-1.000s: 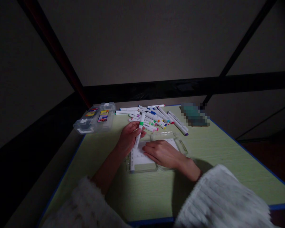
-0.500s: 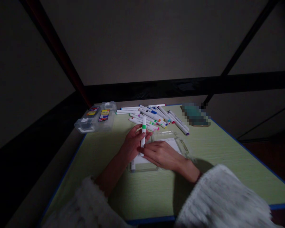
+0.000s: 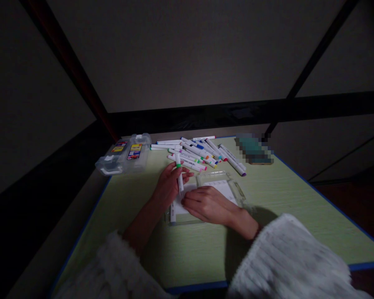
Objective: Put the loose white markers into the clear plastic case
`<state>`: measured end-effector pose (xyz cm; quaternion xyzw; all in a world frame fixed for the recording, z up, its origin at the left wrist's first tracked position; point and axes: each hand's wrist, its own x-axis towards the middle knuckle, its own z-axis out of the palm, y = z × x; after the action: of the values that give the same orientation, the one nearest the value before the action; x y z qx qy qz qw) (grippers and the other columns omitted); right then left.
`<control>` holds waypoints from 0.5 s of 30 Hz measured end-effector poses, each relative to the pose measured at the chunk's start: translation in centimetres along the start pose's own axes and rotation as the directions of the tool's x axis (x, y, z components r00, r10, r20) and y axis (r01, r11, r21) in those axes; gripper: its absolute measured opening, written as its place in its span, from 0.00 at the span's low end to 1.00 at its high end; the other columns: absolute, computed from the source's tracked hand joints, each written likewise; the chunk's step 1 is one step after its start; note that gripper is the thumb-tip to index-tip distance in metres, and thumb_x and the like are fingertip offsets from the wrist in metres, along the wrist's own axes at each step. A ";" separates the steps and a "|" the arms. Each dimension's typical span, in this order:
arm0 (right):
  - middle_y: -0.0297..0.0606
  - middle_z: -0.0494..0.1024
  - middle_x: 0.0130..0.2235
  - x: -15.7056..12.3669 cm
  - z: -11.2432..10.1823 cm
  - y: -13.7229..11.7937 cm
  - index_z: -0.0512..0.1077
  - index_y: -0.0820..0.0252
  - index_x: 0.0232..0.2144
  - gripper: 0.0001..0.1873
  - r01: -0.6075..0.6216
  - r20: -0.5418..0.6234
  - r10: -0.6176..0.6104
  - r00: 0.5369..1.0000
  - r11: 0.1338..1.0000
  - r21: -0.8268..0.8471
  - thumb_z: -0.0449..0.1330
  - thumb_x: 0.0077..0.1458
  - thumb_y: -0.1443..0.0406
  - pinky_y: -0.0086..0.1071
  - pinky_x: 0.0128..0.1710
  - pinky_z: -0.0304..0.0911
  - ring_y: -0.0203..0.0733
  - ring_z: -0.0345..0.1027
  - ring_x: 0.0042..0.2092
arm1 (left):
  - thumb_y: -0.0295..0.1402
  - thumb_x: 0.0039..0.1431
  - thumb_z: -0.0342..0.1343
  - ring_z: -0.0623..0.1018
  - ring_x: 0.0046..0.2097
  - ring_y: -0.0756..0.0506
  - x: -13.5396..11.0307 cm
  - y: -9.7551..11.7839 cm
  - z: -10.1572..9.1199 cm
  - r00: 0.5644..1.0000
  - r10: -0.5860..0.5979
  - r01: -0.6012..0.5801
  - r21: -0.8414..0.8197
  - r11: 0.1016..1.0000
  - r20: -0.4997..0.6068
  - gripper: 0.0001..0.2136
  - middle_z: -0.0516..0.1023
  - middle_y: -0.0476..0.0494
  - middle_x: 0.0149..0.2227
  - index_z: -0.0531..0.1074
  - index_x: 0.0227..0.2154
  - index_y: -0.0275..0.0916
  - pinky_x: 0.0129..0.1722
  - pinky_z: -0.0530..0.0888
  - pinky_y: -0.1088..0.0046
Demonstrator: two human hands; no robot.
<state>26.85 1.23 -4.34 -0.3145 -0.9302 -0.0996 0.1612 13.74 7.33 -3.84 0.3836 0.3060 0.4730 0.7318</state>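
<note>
In the head view, the person's left hand [image 3: 167,185] grips a slim white marker with a green band [image 3: 180,178], thumb and fingers closed around its barrel so that the banded end points up and away, tilted slightly left. The right hand [image 3: 210,204] is beside the marker's lower end, its fingertips bunched together; whether they pinch the marker or only rest near it cannot be made out. The held marker is above the left part of an unfolded clear plastic case [image 3: 190,221], which has white printed paper [image 3: 227,190] inside it. Another white marker [image 3: 173,214] lies along the left side of that case. Beyond the hands, a loose heap of white markers with coloured ends [image 3: 199,153] spreads across the far part of a pale green table with blue edging [image 3: 187,261]. At the far left is a translucent plastic case with colourful labels [image 3: 143,160]; at the far right, a flat, pixelated teal object [image 3: 255,149]. Fluffy white sleeves [image 3: 293,257] cover both forearms near the elbows.
</note>
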 end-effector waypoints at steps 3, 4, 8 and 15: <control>0.35 0.72 0.30 0.0 0.2 0.0 0.67 0.61 0.35 0.11 0.004 0.014 -0.004 1.000 1.000 0.004 0.45 0.60 0.68 0.29 0.30 0.55 0.35 0.65 0.31 | 0.29 0.46 0.60 0.76 0.29 0.54 0.1 0.1 -0.2 0.999 0.012 -0.012 0.015 1.000 -0.032 0.12 0.72 0.52 0.27 0.65 0.33 0.36 0.28 0.70 0.83; 0.35 0.72 0.30 -0.1 0.3 0.0 0.66 0.61 0.37 0.10 -0.004 0.017 0.003 1.000 1.000 0.012 0.45 0.60 0.68 0.29 0.30 0.55 0.35 0.65 0.31 | 0.28 0.45 0.61 0.76 0.29 0.54 0.2 0.1 -0.2 0.999 0.006 -0.005 0.019 1.000 -0.035 0.12 0.72 0.52 0.27 0.65 0.32 0.36 0.29 0.70 0.83; 0.36 0.71 0.30 -0.1 0.3 0.1 0.64 0.62 0.42 0.11 -0.042 0.038 0.041 0.998 0.999 0.027 0.45 0.60 0.68 0.30 0.31 0.56 0.35 0.65 0.32 | 0.27 0.42 0.62 0.76 0.30 0.54 -0.1 -0.2 0.1 0.999 -0.030 0.031 0.030 0.999 -0.014 0.13 0.72 0.52 0.27 0.64 0.31 0.36 0.32 0.71 0.82; 0.36 0.71 0.31 0.0 0.0 0.1 0.64 0.63 0.42 0.11 -0.045 0.048 0.044 0.998 0.999 0.010 0.45 0.60 0.69 0.29 0.32 0.57 0.36 0.65 0.33 | 0.24 0.39 0.62 0.76 0.30 0.53 -0.4 -0.3 0.5 0.999 -0.039 0.039 0.056 0.998 -0.012 0.15 0.72 0.53 0.27 0.63 0.31 0.36 0.30 0.70 0.82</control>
<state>26.90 1.30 -4.33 -0.3365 -0.9270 -0.0832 0.1430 14.11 6.71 -3.81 0.3957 0.3305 0.4518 0.7281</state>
